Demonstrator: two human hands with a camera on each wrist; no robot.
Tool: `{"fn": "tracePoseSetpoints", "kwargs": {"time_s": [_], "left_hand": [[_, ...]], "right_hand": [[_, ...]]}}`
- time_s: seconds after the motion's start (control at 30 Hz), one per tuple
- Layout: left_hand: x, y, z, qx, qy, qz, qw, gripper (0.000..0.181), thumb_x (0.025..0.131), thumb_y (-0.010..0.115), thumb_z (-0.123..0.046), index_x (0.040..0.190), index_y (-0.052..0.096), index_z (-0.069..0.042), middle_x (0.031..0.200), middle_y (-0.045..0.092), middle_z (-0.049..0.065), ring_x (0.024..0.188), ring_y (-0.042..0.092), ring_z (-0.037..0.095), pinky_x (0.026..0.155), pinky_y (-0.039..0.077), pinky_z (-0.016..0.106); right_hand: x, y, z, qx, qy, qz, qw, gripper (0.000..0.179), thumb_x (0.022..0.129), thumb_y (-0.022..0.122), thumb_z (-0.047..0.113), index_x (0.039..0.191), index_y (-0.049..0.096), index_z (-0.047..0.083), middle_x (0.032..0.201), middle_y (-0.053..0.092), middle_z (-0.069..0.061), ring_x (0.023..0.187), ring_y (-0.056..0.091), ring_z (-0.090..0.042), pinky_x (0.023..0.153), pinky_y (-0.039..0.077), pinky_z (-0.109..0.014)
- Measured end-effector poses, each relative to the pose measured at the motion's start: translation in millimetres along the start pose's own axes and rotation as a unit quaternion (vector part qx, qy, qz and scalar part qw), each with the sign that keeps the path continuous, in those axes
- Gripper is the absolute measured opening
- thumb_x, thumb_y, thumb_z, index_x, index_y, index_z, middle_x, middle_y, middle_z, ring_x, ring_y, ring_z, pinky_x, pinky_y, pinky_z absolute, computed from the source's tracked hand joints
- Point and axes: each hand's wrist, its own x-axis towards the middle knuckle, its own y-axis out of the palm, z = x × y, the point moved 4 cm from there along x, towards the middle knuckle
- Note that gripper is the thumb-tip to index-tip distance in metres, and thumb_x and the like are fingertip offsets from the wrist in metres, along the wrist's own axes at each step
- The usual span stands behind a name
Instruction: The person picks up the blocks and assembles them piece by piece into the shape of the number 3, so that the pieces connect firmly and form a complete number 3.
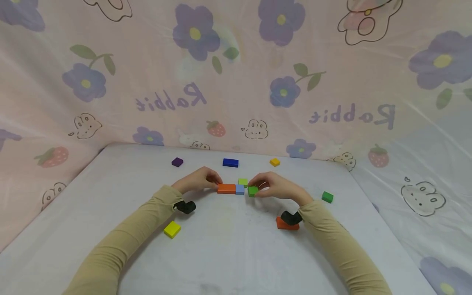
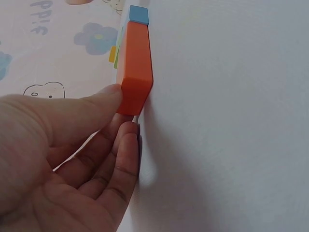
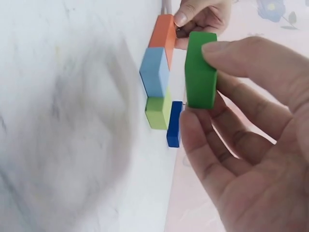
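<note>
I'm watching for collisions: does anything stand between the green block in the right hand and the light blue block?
Nothing visible: a narrow gap separates the green block from the light blue block; the lime block lies behind, outside it.

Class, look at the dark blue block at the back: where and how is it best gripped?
Probably across the middle of its long sides, from above: the dark blue block lies flat, its length running left to right, with no other block touching it.
</note>
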Motion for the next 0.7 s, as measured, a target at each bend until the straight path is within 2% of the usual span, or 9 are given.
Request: {"fn": "tracePoseSetpoints", "kwargs": {"time_s": [0.2, 0.4, 0.5, 0.63, 0.7], "left_hand": [[-0.5, 0.0, -0.1, -0.004, 0.0, 0.001, 1.0, 0.017, 0.088, 0.068, -0.008, 0.105, 0.07, -0.007, 0.095, 0.066, 0.0, 0.086, 0.057, 0.017, 0.084, 0.048, 0.03], [1.2, 0.2, 2.2, -0.001, -0.002, -0.002, 1.0, 0.017, 0.088, 0.069, -0.008, 0.105, 0.07, -0.009, 0.094, 0.066, -0.001, 0.086, 0.057, 0.017, 0.084, 0.048, 0.03], [1.1, 0.5, 1.9, -0.002, -0.001, -0.002, 1.0, 0.017, 0.088, 0.068, -0.008, 0.105, 0.07, -0.009, 0.094, 0.066, 0.0, 0.086, 0.057, 0.017, 0.084, 0.048, 0.03], [0.3, 0.8, 1.3, -0.006, -0.002, 0.0, 1.0, 0.016, 0.088, 0.068, -0.007, 0.104, 0.07, -0.009, 0.093, 0.066, 0.0, 0.085, 0.056, 0.017, 0.083, 0.048, 0.03], [-0.1, 0.9, 1.6, -0.008, -0.004, -0.001, 1.0, 0.016, 0.088, 0.069, -0.007, 0.104, 0.07, -0.009, 0.093, 0.066, 0.0, 0.085, 0.056, 0.017, 0.082, 0.048, 0.029]], "right_hand": [[5.6, 9, 0, -0.009, 0.003, 0.015, 0.9998, 0.035, 0.086, 0.069, 0.003, 0.119, 0.062, -0.001, 0.116, 0.063, -0.008, 0.105, 0.059, -0.022, 0.091, 0.048, -0.036], [10.7, 18, -3, -0.009, 0.024, 0.024, 0.9994, 0.035, 0.085, 0.067, -0.003, 0.119, 0.06, -0.008, 0.116, 0.062, -0.018, 0.103, 0.058, -0.033, 0.093, 0.046, -0.047], [13.0, 21, -5, -0.02, 0.034, 0.027, 0.9989, 0.033, 0.085, 0.069, 0.0, 0.117, 0.062, -0.004, 0.114, 0.063, -0.014, 0.101, 0.059, -0.028, 0.092, 0.048, -0.042], [15.0, 23, -8, -0.03, 0.049, 0.026, 0.998, 0.032, 0.084, 0.072, 0.005, 0.115, 0.065, 0.003, 0.11, 0.064, -0.004, 0.098, 0.06, -0.016, 0.087, 0.049, -0.029], [15.5, 24, -9, -0.027, 0.058, 0.026, 0.9976, 0.031, 0.084, 0.072, 0.005, 0.114, 0.065, 0.004, 0.109, 0.064, -0.003, 0.097, 0.06, -0.016, 0.087, 0.05, -0.028]]}}
